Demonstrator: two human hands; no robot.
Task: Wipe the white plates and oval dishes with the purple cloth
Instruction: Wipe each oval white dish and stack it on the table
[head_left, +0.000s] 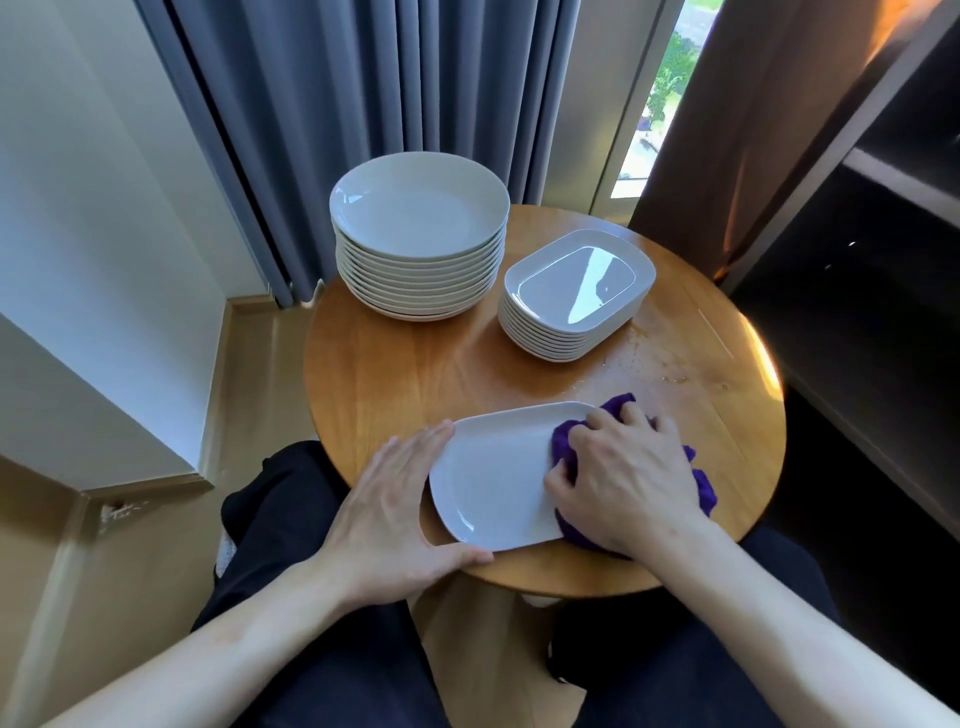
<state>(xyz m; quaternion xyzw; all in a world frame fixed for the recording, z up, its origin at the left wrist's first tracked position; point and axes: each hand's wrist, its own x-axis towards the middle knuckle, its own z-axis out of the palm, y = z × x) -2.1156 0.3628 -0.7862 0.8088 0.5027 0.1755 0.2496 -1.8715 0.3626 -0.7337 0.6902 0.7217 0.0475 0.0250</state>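
Note:
One white oval dish (493, 478) lies flat near the front edge of the round wooden table (415, 374). My left hand (395, 509) steadies its left rim, fingers straight along the far edge and thumb at the near edge. My right hand (628, 478) grips the bunched purple cloth (563, 441) and presses it on the dish's right end. A tall stack of round white plates (421, 208) stands at the back left. A stack of oval dishes (576, 283) stands at the back right.
Water drops (639, 364) lie on the table at the right. Grey curtains (363, 78) hang behind, a dark shelf unit (857, 260) stands at the right, and my dark-clothed legs (291, 519) sit under the table's front edge.

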